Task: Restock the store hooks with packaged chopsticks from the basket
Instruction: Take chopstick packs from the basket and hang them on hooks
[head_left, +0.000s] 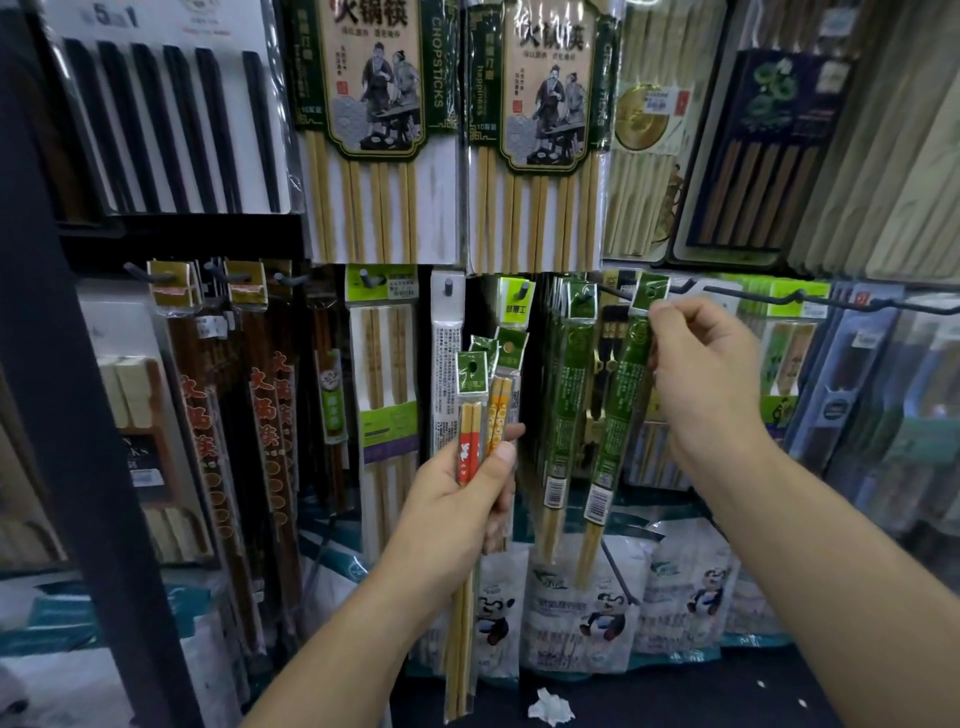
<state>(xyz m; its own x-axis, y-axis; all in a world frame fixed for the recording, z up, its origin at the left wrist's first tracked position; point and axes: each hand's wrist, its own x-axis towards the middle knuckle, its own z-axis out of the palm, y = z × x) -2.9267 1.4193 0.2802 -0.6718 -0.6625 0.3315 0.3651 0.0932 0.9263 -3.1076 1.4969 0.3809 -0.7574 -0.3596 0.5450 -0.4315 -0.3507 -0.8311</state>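
My right hand (701, 379) pinches the top of a long green chopstick packet (615, 415), its header at the tip of a black wire hook (748, 296). A matching green packet (563, 415) hangs just to its left on a neighbouring hook. My left hand (457, 514) grips a small bunch of slim packets upright: one with red-topped chopsticks (470, 426) in front, and one with yellow-orange tops (501, 395) behind. Their lower ends stick out below my fist. The basket is out of sight.
The display wall is packed with hanging chopstick packs: big beige-and-green packs (374, 130) above, dark brown ones (265, 415) at left, panda-printed bags (597, 597) below. A dark shelf post (78, 415) runs down the left. A crumpled white scrap (550, 706) lies on the floor.
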